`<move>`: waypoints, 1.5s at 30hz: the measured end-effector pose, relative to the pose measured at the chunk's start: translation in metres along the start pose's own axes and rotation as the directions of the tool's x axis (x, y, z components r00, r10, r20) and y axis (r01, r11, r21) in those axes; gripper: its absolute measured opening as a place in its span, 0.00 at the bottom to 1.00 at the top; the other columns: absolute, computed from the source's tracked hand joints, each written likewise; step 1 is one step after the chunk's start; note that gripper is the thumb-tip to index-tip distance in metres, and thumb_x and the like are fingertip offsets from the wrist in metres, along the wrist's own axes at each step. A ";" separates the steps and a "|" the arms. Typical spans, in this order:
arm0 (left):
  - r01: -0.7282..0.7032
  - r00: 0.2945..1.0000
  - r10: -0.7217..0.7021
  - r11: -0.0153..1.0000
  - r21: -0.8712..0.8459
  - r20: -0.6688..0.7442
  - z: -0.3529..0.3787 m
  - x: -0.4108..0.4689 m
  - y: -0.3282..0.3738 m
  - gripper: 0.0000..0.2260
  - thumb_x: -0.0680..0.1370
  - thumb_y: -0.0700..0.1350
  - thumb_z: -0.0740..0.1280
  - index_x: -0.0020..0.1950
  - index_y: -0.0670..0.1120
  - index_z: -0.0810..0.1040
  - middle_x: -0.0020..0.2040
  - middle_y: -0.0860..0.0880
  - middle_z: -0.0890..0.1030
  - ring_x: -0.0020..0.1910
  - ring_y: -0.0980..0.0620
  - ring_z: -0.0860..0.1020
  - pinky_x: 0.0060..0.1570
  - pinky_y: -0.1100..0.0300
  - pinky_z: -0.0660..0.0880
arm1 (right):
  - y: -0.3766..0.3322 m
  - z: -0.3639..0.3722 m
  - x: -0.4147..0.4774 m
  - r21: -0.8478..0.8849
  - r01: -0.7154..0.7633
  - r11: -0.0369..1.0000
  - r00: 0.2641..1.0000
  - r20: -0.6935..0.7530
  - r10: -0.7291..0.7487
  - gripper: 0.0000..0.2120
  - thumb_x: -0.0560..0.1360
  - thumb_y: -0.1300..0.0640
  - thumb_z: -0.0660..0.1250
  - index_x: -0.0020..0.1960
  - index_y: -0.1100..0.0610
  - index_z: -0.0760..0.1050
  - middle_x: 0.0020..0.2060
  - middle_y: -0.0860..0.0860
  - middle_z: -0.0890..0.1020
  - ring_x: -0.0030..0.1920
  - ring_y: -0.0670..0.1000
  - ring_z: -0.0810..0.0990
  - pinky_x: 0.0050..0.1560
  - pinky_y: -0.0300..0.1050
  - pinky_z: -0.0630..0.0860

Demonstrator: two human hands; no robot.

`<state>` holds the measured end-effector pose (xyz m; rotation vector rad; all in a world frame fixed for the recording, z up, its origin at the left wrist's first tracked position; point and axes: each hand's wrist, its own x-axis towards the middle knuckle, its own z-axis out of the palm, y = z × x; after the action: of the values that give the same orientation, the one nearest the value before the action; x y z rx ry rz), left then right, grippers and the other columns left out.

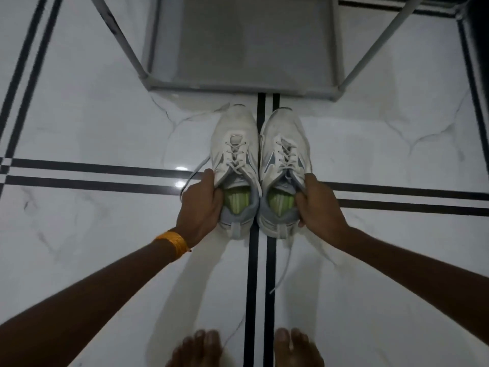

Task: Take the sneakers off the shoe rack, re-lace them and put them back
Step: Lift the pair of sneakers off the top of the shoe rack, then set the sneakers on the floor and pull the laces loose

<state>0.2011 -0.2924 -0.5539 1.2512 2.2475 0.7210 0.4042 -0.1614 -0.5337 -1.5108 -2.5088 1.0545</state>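
Both white sneakers side by side, touching, just in front of the grey shoe rack point(238, 43): left hand point(203, 205) grips the left sneaker point(235, 144) at its collar, right hand point(317, 205) grips the right sneaker point(284, 144). Loose laces point(281, 271) trail. No readable branding. Glossy white marble floor point(92, 123), black stripes; bare toes point(203, 345) well behind.

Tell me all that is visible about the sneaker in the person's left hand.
The left sneaker is white with grey side panels, a grey collar and a light green insole. Its upper looks like mesh and synthetic leather, slightly worn. It is laced, but the lace ends hang loose at its left side. Its toe points away toward the shoe rack, and it sits pressed side by side against the other sneaker. The left hand grips its collar, fingers inside the opening. Whether it rests on the floor is unclear.
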 end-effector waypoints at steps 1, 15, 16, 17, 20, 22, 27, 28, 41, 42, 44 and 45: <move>0.001 1.000 -0.001 1.000 -0.018 0.008 0.001 0.002 -0.002 0.03 0.81 0.40 0.59 0.52 0.41 0.69 0.36 0.52 0.75 0.30 0.59 0.71 0.27 0.70 0.65 | 0.001 -0.002 0.003 -0.019 -0.011 1.000 1.000 0.023 0.011 0.05 0.80 0.60 0.59 0.46 0.56 0.65 0.39 0.55 0.76 0.38 0.60 0.80 0.36 0.50 0.74; -0.225 0.974 0.219 0.965 0.136 0.058 -0.030 0.033 0.007 0.05 0.80 0.44 0.62 0.50 0.44 0.76 0.49 0.46 0.79 0.47 0.46 0.77 0.45 0.55 0.72 | -0.088 0.013 0.014 -0.030 0.128 0.991 0.992 0.019 -0.127 0.10 0.75 0.53 0.70 0.47 0.61 0.78 0.40 0.56 0.83 0.39 0.55 0.83 0.42 0.53 0.81; -0.218 0.975 0.210 0.967 0.130 0.072 -0.030 0.034 0.008 0.03 0.79 0.43 0.63 0.48 0.43 0.75 0.48 0.44 0.80 0.47 0.45 0.77 0.45 0.54 0.73 | -0.087 0.015 0.018 -0.029 0.121 0.992 0.993 -0.005 -0.121 0.10 0.74 0.54 0.71 0.43 0.62 0.78 0.36 0.57 0.83 0.34 0.55 0.82 0.39 0.53 0.81; -0.212 0.976 0.203 0.969 0.128 0.077 -0.033 0.035 0.009 0.02 0.78 0.41 0.64 0.47 0.43 0.74 0.48 0.43 0.80 0.46 0.43 0.77 0.46 0.51 0.75 | -0.086 0.015 0.020 0.007 0.103 0.995 0.994 -0.021 -0.103 0.10 0.74 0.55 0.72 0.41 0.63 0.79 0.32 0.57 0.83 0.30 0.53 0.82 0.36 0.50 0.82; -0.196 0.979 0.191 0.977 0.087 0.064 -0.039 0.027 0.010 0.02 0.78 0.39 0.63 0.47 0.40 0.73 0.45 0.40 0.80 0.43 0.41 0.78 0.44 0.47 0.77 | -0.084 0.005 0.012 0.229 -0.002 0.973 0.999 0.037 -0.007 0.11 0.74 0.60 0.72 0.39 0.68 0.79 0.27 0.58 0.82 0.21 0.47 0.79 0.26 0.37 0.77; -0.161 0.987 0.161 0.986 0.029 0.024 -0.033 0.023 0.013 0.03 0.79 0.39 0.60 0.48 0.39 0.72 0.44 0.39 0.80 0.41 0.41 0.77 0.41 0.48 0.74 | -0.084 0.003 0.008 0.364 -0.087 0.927 0.996 0.054 0.073 0.09 0.77 0.64 0.67 0.42 0.70 0.78 0.28 0.58 0.81 0.20 0.46 0.79 0.25 0.38 0.78; 0.107 0.992 -0.088 0.964 -0.242 0.087 -0.025 0.033 0.017 0.08 0.77 0.43 0.61 0.44 0.39 0.75 0.43 0.44 0.77 0.43 0.43 0.76 0.42 0.49 0.72 | -0.077 0.007 0.027 0.572 -0.235 0.786 0.966 0.047 0.254 0.10 0.76 0.70 0.58 0.39 0.66 0.76 0.31 0.58 0.79 0.25 0.50 0.75 0.27 0.41 0.73; 0.147 0.987 -0.118 0.943 -0.300 0.111 -0.028 0.036 0.017 0.10 0.74 0.46 0.63 0.41 0.39 0.76 0.40 0.42 0.77 0.41 0.44 0.75 0.42 0.47 0.73 | -0.077 0.006 0.030 0.588 -0.249 0.769 0.961 0.054 0.270 0.10 0.75 0.68 0.60 0.37 0.64 0.74 0.29 0.56 0.76 0.26 0.50 0.72 0.28 0.42 0.70; 0.112 0.992 -0.124 0.916 -0.384 -0.008 -0.019 0.040 0.016 0.21 0.64 0.37 0.79 0.23 0.49 0.67 0.29 0.44 0.78 0.34 0.46 0.80 0.30 0.59 0.76 | -0.075 0.022 0.022 0.200 -0.001 0.980 0.974 -0.223 0.046 0.15 0.56 0.55 0.84 0.29 0.58 0.77 0.28 0.51 0.82 0.31 0.48 0.81 0.33 0.43 0.78; 0.105 0.993 -0.118 0.924 -0.368 -0.013 -0.019 0.040 0.015 0.21 0.64 0.37 0.79 0.24 0.49 0.67 0.28 0.46 0.77 0.31 0.48 0.78 0.28 0.61 0.74 | -0.075 0.023 0.022 0.195 0.003 0.981 0.973 -0.225 0.042 0.15 0.56 0.56 0.84 0.29 0.58 0.77 0.28 0.51 0.82 0.31 0.48 0.80 0.33 0.42 0.77; 0.096 0.995 -0.103 0.940 -0.328 -0.004 -0.023 0.039 0.013 0.16 0.64 0.41 0.80 0.27 0.43 0.73 0.29 0.45 0.79 0.30 0.47 0.78 0.28 0.59 0.77 | -0.075 0.023 0.022 0.185 0.018 0.983 0.973 -0.231 0.025 0.15 0.57 0.56 0.83 0.30 0.59 0.78 0.28 0.50 0.82 0.31 0.47 0.80 0.32 0.40 0.75; 0.085 0.996 -0.088 0.947 -0.310 0.005 -0.027 0.038 0.011 0.15 0.65 0.45 0.80 0.32 0.39 0.77 0.33 0.41 0.82 0.34 0.43 0.81 0.33 0.53 0.81 | -0.075 0.022 0.022 0.177 0.030 0.984 0.972 -0.233 0.012 0.15 0.58 0.55 0.83 0.31 0.59 0.78 0.28 0.50 0.82 0.31 0.47 0.79 0.31 0.40 0.74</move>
<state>0.1734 -0.2605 -0.5320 0.9930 2.0805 1.0016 0.3272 -0.1780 -0.5152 -1.4755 -2.1989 1.0043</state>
